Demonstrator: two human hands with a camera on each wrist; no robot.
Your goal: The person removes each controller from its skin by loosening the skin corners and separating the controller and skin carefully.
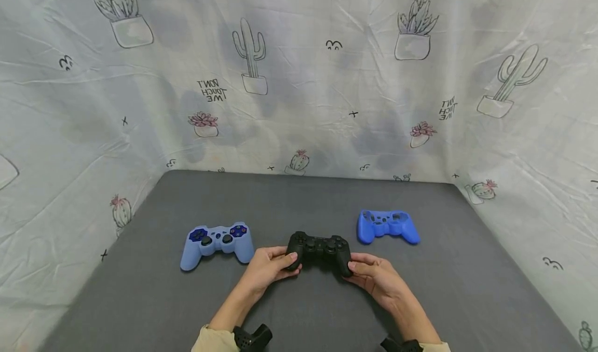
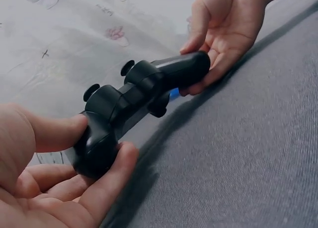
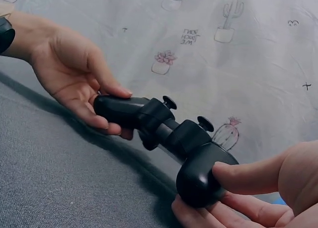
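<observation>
Both hands held the black controller (image 1: 319,248) low in the frame's centre — left hand (image 1: 268,267) and right hand (image 1: 374,275) each with fingers curled round one grip, over the grey worktop (image 1: 448,289).

Two bare hands, left hand (image 1: 268,267) and right hand (image 1: 376,276), beige sleeve cuffs, black wrist-mounted camera straps.

Looks like I'm at a makeshift recording booth, not a real room: a flat grey felt-covered tabletop (image 1: 299,310) boxed in on three sides by a wrinkly white bedsheet printed with little cacti and succulents (image 1: 299,82).
</observation>
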